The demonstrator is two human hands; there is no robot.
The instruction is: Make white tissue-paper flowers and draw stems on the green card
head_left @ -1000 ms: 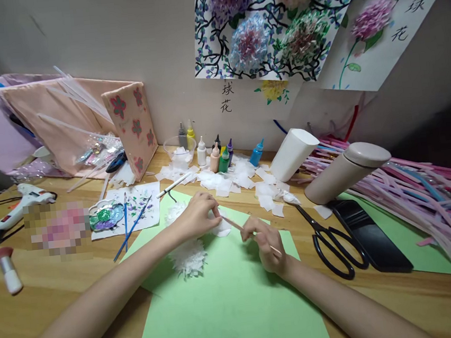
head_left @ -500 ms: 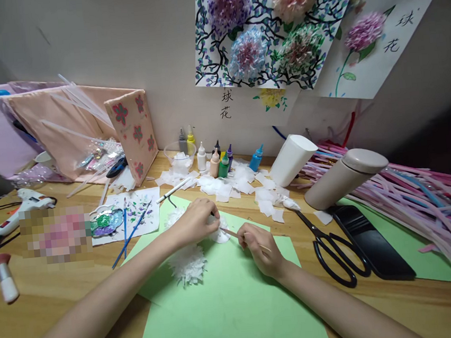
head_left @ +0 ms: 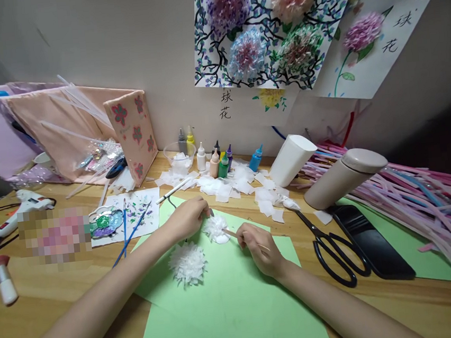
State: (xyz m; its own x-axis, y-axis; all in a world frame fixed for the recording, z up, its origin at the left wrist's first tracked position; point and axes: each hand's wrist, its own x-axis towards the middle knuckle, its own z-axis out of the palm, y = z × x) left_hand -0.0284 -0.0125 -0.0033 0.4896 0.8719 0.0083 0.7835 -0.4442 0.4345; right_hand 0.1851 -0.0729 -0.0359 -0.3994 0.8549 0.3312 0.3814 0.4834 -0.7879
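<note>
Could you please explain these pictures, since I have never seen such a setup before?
There is no machine: these are a person's two bare hands. Every picture comes from a camera on that person's head, looking forward and down. The right hand holds a thin stick, its tip at a ruffled white flower shape; the left hand is beside it, its grip unclear. A second white flower shape lies on green paper. Beyond, on the wooden table, are small bottles and white paper squares, with scissors to the right.

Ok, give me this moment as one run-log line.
Left hand: by part-ruffled white disc, contact unclear | right hand: grips thin stick, tip at disc | ruffled white flower: on green paper
</note>
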